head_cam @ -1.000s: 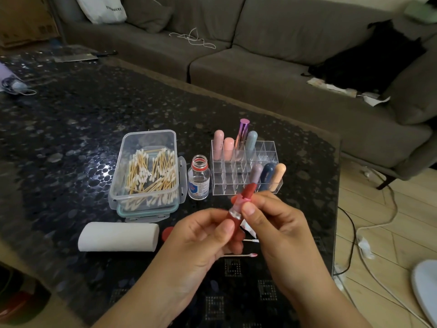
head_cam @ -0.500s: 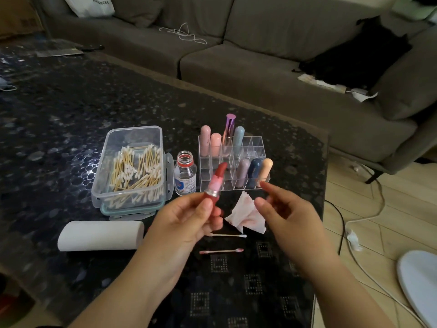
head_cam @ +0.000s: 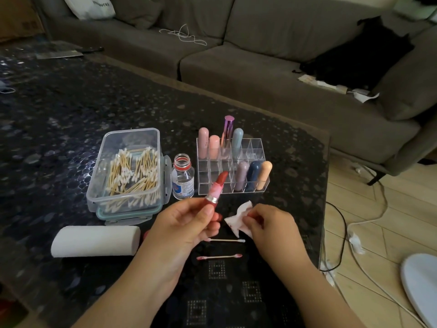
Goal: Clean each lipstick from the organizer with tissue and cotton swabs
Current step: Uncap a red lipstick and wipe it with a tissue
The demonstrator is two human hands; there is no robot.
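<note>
While the left hand (head_cam: 189, 223) grips the uncapped lipstick (head_cam: 216, 189) by its base, bullet tilted up toward the organizer (head_cam: 233, 166), the right hand (head_cam: 269, 223) pinches stained tissue (head_cam: 237, 218) just right of it.

Open lipstick (head_cam: 217, 188): red bullet, pink-smeared collar, silver band, red base. Tissue (head_cam: 238, 218): white, pink stains. Organizer (head_cam: 256, 147): clear; tubes in it pink, peach, metallic purple, pale blue, mauve, navy, orange. Bench (head_cam: 59, 119): black pebble pattern. Sofa (head_cam: 260, 74): grey-brown. Bottle (head_cam: 182, 177): red neck ring.
</note>
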